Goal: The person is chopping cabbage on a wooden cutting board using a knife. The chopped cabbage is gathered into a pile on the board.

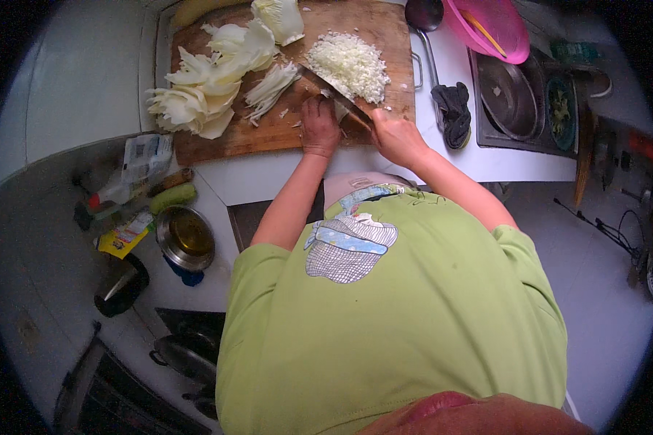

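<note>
My right hand grips the handle of a kitchen knife, whose blade points up and left across the wooden cutting board. Close beside the blade, my left hand rests low on the board with its fingers towards the knife; whether it holds a piece is hidden. Cabbage strips lie left of the blade tip. Finely chopped cabbage forms a pile beyond the blade. Loose pale cabbage leaves are heaped along the board's left side, and a larger cabbage piece lies at the far edge.
Right of the board are a metal ladle, a dark cloth, a pink basket and a sink holding a pan. At left stand a metal bowl with yellowish liquid, a green vegetable and packages.
</note>
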`<state>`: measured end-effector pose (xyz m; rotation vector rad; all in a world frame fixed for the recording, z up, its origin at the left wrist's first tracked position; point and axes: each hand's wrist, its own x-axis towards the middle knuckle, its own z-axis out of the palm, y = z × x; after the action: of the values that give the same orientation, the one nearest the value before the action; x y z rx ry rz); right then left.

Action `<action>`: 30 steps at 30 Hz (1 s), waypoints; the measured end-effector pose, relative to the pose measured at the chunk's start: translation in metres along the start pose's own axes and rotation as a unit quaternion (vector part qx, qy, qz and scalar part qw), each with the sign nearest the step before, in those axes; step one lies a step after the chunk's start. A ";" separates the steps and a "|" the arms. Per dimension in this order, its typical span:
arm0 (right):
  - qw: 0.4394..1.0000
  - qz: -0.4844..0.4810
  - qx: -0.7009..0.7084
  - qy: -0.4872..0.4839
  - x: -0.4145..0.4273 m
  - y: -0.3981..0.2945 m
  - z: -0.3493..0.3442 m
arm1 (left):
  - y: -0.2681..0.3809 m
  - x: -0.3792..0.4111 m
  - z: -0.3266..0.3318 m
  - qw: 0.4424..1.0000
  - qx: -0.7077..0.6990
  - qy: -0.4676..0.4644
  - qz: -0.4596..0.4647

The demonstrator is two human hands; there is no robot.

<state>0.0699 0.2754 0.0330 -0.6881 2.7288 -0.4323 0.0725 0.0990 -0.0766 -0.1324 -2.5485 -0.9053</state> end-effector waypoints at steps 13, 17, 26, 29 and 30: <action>0.995 0.039 -0.034 -0.087 0.009 -0.013 -0.005 | -0.004 -0.004 0.008 0.999 0.030 0.011 0.010; 0.993 0.051 -0.040 -0.100 0.010 -0.013 -0.001 | -0.001 -0.006 0.005 1.000 0.008 0.012 -0.020; 0.999 0.023 -0.036 0.012 0.009 -0.006 0.005 | 0.009 0.012 -0.019 0.994 0.042 0.105 0.008; 0.999 0.034 -0.024 -0.021 0.008 -0.014 -0.005 | 0.008 0.013 -0.025 0.993 -0.030 0.113 -0.013; 0.999 0.027 -0.016 -0.016 0.006 -0.014 -0.006 | 0.005 0.010 -0.024 0.995 -0.024 0.095 -0.013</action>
<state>0.0687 0.2618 0.0418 -0.6237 2.7220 -0.3615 0.0736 0.0878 -0.0527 -0.0255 -2.3594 -0.9416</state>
